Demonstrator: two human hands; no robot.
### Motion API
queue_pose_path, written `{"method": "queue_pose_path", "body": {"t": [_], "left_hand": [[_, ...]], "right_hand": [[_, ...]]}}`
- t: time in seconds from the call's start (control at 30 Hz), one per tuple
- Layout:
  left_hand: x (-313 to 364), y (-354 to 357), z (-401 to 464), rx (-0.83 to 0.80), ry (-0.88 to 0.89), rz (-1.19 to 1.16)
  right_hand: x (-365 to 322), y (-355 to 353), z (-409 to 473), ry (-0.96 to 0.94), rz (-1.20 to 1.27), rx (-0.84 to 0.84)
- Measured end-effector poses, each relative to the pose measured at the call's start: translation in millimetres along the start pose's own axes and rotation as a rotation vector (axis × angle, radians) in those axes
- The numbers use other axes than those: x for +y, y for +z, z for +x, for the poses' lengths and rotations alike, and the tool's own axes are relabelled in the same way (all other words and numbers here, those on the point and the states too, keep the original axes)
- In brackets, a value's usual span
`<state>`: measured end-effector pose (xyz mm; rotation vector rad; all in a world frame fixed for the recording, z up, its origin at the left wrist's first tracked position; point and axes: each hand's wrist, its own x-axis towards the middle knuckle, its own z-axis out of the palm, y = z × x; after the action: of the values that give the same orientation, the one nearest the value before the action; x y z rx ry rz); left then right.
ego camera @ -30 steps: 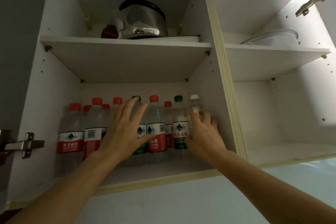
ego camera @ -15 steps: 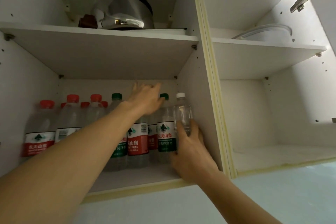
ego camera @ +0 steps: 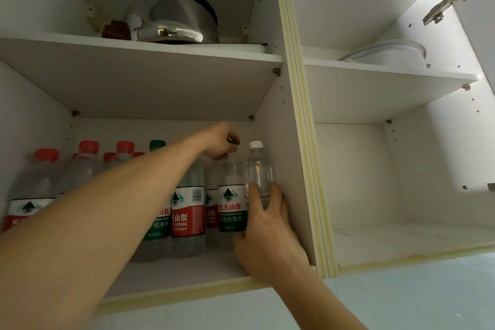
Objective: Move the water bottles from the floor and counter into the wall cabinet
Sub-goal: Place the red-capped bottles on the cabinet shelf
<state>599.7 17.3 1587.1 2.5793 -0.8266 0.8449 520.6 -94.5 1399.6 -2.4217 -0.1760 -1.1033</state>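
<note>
Upright clear bottle [ego camera: 259, 169] at 12 o'clock of gripping right hand [ego camera: 267, 230]; left hand [ego camera: 222, 142] pinches green cap [ego camera: 232, 141] (adjacent bottle).

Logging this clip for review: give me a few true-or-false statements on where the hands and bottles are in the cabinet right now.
1. The right hand grips the white-capped bottle beside the compartment's right wall. True.
2. The left hand hangs idle below the cabinet. False: it reaches in over the bottles and closes on the top of a green-capped bottle.
3. The white-capped bottle carries a red label. False: no label shows on it; its visible body is clear.
4. A metal kettle stands on the shelf above the bottles. True.
5. The lower right compartment is packed with bottles. False: no bottles show there.
</note>
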Motion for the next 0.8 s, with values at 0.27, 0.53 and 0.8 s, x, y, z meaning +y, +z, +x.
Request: {"method": "queue_pose_path", "body": {"t": [0.27,0.53,0.8], "left_hand": [[-6.7,-1.4,-6.9,0.088,-0.012,0.006],[-8.9,6.8,-6.8,0.168,-0.035,0.103],[-11.0,-0.3,-13.3,0.190,-0.043,0.122]], "right_hand": [[-2.5,0.7,2.0,0.020,-0.055,-0.118],[0.0,2.6,8.8,0.073,-0.007,-0.285],[2.2,1.1,11.4,0.056,0.008,-0.323]]}}
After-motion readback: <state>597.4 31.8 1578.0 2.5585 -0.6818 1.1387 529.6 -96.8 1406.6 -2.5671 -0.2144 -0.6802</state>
